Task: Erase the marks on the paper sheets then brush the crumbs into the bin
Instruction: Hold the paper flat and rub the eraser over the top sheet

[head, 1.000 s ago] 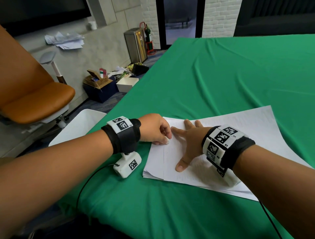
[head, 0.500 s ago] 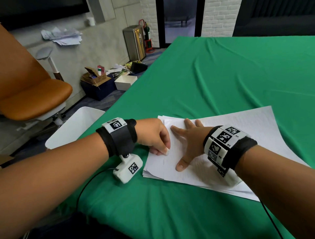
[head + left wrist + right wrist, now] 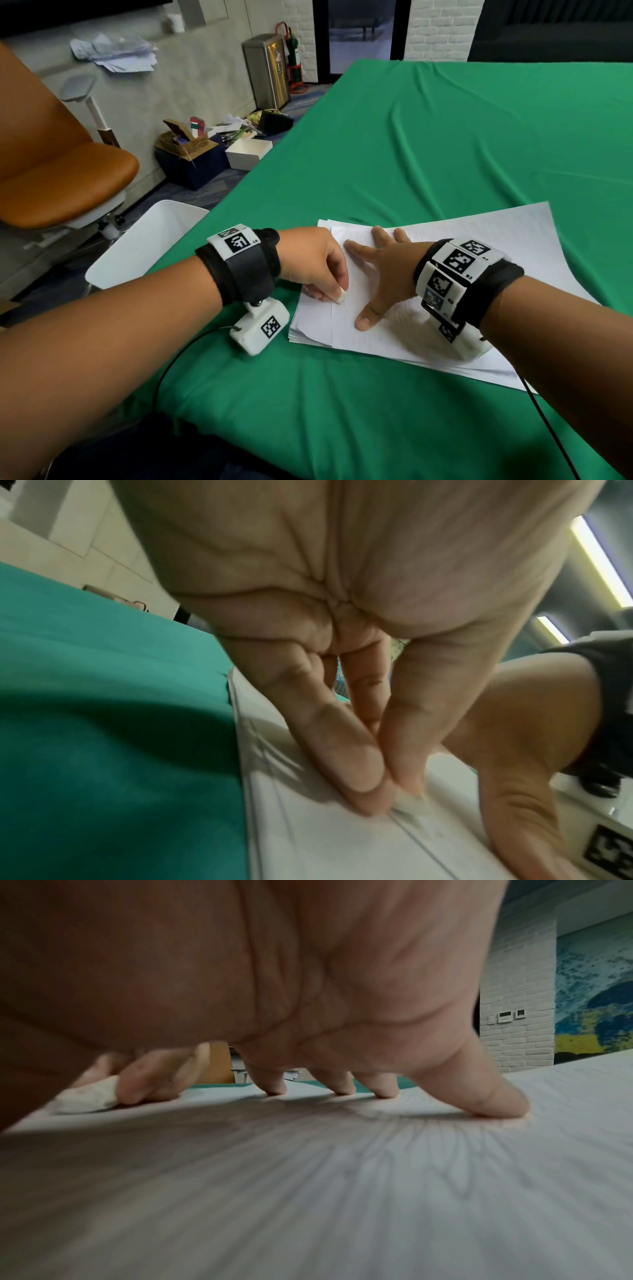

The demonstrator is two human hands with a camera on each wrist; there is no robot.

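Since earlier, left hand [image 3: 318, 267] slid toward 6 o'clock, fingers pinching eraser [image 3: 342, 296] on paper sheets [image 3: 479, 233]; right hand [image 3: 383, 274] pressing flat, fingers spread. Erasing underway; bin [image 3: 147, 240] at 9 o'clock awaits crumbs.

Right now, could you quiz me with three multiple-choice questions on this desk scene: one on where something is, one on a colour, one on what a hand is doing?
1. Where is the white bin?
A. on the paper
B. beside the table's left edge
C. on the chair

2. What colour is the tablecloth?
A. green
B. red
C. grey

3. What is the right hand doing?
A. gripping the eraser
B. making a fist
C. pressing flat on the paper sheets

Answers: B, the bin stands left of the table; A, the cloth is green; C, the fingers are spread, while the left hand pinches the eraser.
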